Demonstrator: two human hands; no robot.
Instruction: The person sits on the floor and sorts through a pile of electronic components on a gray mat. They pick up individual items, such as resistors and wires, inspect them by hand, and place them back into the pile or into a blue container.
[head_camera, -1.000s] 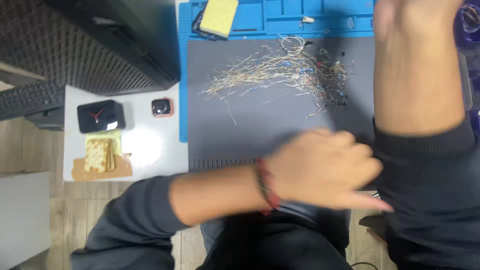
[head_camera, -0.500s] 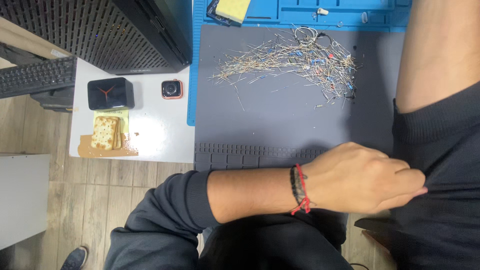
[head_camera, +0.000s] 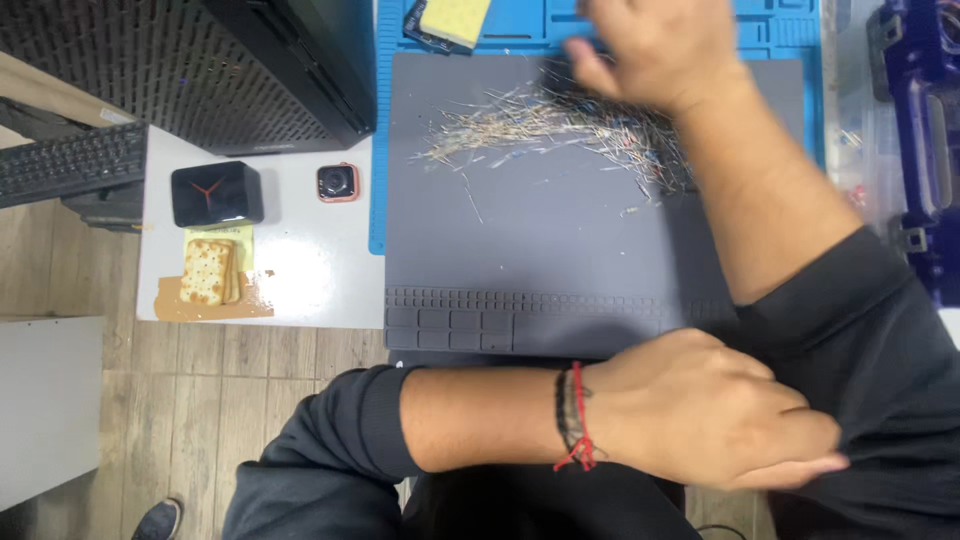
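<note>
1. A grey work mat (head_camera: 560, 270) covers most of the white table (head_camera: 300, 270), with a blue tray (head_camera: 640, 20) along its far edge.
2. A black perforated case (head_camera: 200, 70) stands at the far left, with a keyboard (head_camera: 70, 165) beside it.
3. The left hand (head_camera: 710, 425) crosses the body at the near edge, fingers curled and pinching the dark right sleeve (head_camera: 880, 340).
4. The right hand (head_camera: 655, 45), blurred, rests over the far end of the wires; I cannot tell whether its fingers grip any.
5. A heap of thin wire pieces (head_camera: 550, 130) is spread across the mat's far half.
6. A black box (head_camera: 215, 193), crackers (head_camera: 208, 272) and a small watch (head_camera: 337, 182) lie left of the mat.
</note>
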